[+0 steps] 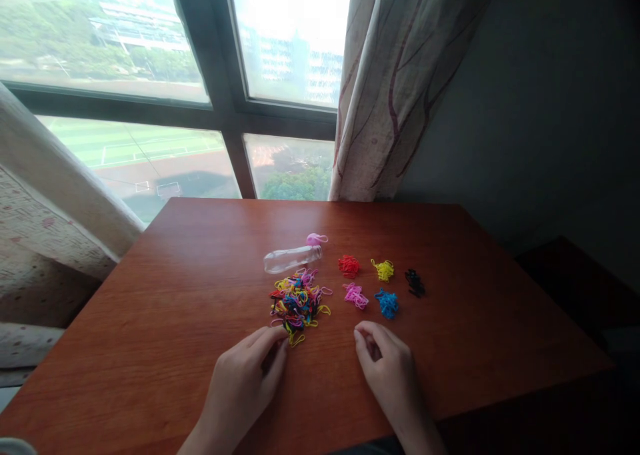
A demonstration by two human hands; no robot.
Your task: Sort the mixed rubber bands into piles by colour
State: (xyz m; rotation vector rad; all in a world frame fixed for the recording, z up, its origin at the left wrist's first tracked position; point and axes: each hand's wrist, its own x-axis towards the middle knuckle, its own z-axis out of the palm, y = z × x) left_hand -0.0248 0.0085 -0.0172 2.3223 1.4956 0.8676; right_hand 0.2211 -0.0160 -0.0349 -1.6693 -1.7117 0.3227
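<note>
A mixed pile of small coloured rubber bands (299, 300) lies in the middle of the table. At its near edge, the thumb and forefinger of my left hand (250, 368) are pinched together, touching the yellow and black bands there; what is between the fingertips is hidden. My right hand (387, 362) rests closed on the table, thumb against forefinger, with nothing I can make out in it. Beyond it sit sorted heaps: red bands (349, 266), yellow bands (384, 270), black bands (415, 282), pink bands (355, 296) and blue bands (387, 303).
Behind the mixed pile a clear plastic bottle (293, 259) lies on its side, a pink cap with a loop (315, 239) close by its mouth. The brown wooden table (200, 262) meets a window with curtains (390, 88). A white rim (17, 446) shows at bottom left.
</note>
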